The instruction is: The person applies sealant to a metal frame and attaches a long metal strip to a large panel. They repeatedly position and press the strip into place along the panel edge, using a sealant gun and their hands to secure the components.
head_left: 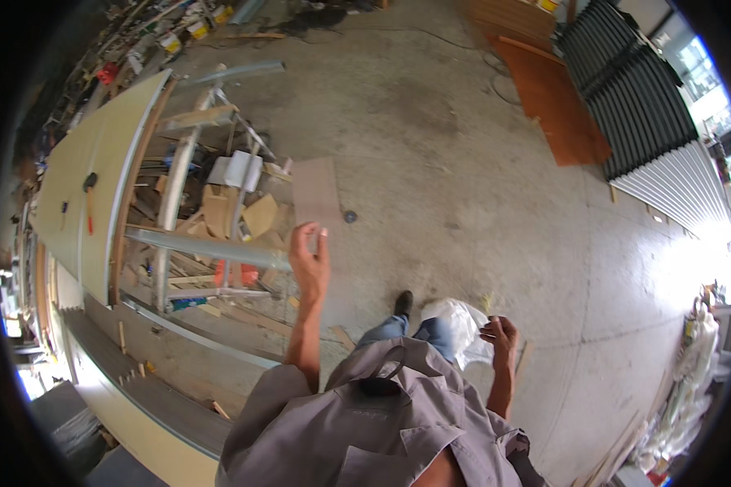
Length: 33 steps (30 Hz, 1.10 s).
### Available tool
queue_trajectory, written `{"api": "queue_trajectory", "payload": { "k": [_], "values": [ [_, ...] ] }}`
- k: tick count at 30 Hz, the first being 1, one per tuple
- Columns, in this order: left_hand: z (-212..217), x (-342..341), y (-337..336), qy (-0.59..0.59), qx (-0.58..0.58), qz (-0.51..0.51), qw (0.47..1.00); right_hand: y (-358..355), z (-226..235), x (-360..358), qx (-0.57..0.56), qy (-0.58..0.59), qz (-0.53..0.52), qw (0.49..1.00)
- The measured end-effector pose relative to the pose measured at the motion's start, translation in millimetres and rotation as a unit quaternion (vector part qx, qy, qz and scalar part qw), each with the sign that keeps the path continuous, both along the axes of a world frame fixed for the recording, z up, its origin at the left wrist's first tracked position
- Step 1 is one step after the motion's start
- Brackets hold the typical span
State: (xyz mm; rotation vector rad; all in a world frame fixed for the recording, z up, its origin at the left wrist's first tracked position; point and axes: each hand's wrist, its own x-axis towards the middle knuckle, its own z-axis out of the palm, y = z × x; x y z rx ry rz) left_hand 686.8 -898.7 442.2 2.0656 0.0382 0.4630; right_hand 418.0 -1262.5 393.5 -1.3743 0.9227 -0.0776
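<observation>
My left hand (310, 261) is raised in front of me and pinches the lower edge of a thin brown rectangular board piece (316, 191), holding it upright. My right hand (500, 333) hangs lower at my right side, its fingers curled and nothing visible in them. It is next to a white plastic bag (456, 323) lying on the concrete floor by my shoe (403, 303). I wear a grey shirt (365, 422).
A long pale board (97, 162) with a hammer (89, 195) on it lies on a metal-framed workbench (187, 243) at my left, wood offcuts beneath it. Reddish-brown panels (556, 101) lie on the floor far right, next to a corrugated shutter (674, 183).
</observation>
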Motion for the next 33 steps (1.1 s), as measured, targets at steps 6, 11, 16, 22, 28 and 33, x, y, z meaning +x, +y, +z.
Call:
{"api": "queue_trajectory", "payload": {
  "k": [6, 11, 16, 22, 28, 33],
  "values": [
    [12, 86, -42, 0.002, -0.035, 0.032, 0.999, -80, -11, 143, -0.032, -0.003, 0.022, 0.999],
    [-34, 179, -46, 0.019, -0.142, 0.131, 0.981, -135, -42, 285, -0.026, 0.02, 0.051, 0.998],
    [-33, 276, -33, -0.002, -0.22, 0.228, 0.949, -162, -29, 482, -0.024, 0.032, 0.133, 0.99],
    [10, 385, -20, -0.009, -0.205, 0.386, 0.899, -127, -4, 771, -0.049, -0.037, 0.364, 0.929],
    [-16, 486, 28, -0.08, -0.276, 0.524, 0.802, -33, 2, 1025, -0.095, -0.051, 0.51, 0.854],
    [-19, 619, 93, -0.141, -0.343, 0.548, 0.75, 33, -7, 1166, -0.083, 0.008, 0.522, 0.849]
  ]
}}
